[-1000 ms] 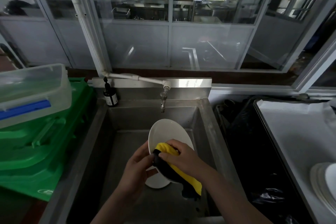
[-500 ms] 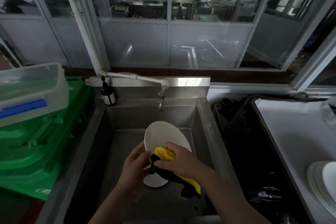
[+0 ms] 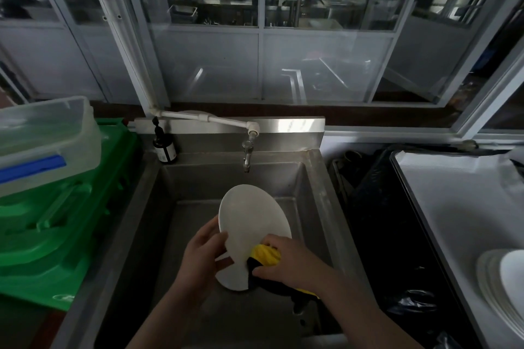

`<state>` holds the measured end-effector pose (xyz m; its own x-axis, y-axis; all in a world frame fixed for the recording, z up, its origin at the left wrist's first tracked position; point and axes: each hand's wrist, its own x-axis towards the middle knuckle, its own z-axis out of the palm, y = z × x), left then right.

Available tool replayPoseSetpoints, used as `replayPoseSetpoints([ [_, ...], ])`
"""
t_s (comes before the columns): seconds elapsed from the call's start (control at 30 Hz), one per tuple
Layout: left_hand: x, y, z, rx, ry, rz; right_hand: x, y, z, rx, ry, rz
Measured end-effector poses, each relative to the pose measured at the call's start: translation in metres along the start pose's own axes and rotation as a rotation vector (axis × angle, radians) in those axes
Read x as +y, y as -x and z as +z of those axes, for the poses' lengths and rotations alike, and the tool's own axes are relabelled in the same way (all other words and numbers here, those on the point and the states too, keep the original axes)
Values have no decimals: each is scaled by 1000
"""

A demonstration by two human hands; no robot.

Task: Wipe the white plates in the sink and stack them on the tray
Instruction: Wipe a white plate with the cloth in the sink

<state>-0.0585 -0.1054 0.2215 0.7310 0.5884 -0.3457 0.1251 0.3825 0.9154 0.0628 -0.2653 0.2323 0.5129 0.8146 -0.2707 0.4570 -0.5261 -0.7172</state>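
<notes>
white round ceramic plate (image 3: 251, 224) is tilted up on edge over the basin of the stainless steel sink (image 3: 314, 176), below the metal tap (image 3: 247, 154), its face turned toward you. your left hand (image 3: 202, 259) grips its left rim, thumb curled onto the face and fingers behind it. your right hand (image 3: 286, 262) is curled round the yellow and black cleaning cloth (image 3: 265, 256), pressing it against the lower right part of the plate.

to do this wipe well, hold that left grip firm so the plate does not pivot under the cloth's pressure. work the cloth in overlapping arcs from the rim toward the centre, and turn the plate a little in your left hand so the cloth reaches the upper half, which looks untouched from here. the back also needs a pass; i cannot tell its condition. the plate is probably slick, so hold it low over the basin in case it slips.

when it is clean, carry it right to the white-lined metal tray (image 3: 453, 207), where a stack of white plates (image 3: 502, 283) sits at the near right edge, and set it down flat on top.
</notes>
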Motion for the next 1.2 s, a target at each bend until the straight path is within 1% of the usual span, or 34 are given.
replayPoseSetpoints([
  [0.2,1,4,4,-30,-43,17,22,6,-3,9,27,-1],
  [0.33,2,3,3,-37,-41,23,40,9,-5,58,113,32],
  [0.47,3,0,2,-45,-37,6,54,14,-10,121,120,68],
  [0.67,2,-5,1,-26,-16,-40,68,14,-11,219,93,181],
  [0.83,4,-7,3,5,14,-22,85,14,-12,336,-70,290],
  [0.93,3,-7,5,24,36,-12,99,13,-13,393,-229,376],
  [1.1,1,-7,6,17,45,-10,124,10,-15,547,-458,534],
  [1.2,-1,-6,6,19,45,-13,139,11,-22,616,-536,595],
])
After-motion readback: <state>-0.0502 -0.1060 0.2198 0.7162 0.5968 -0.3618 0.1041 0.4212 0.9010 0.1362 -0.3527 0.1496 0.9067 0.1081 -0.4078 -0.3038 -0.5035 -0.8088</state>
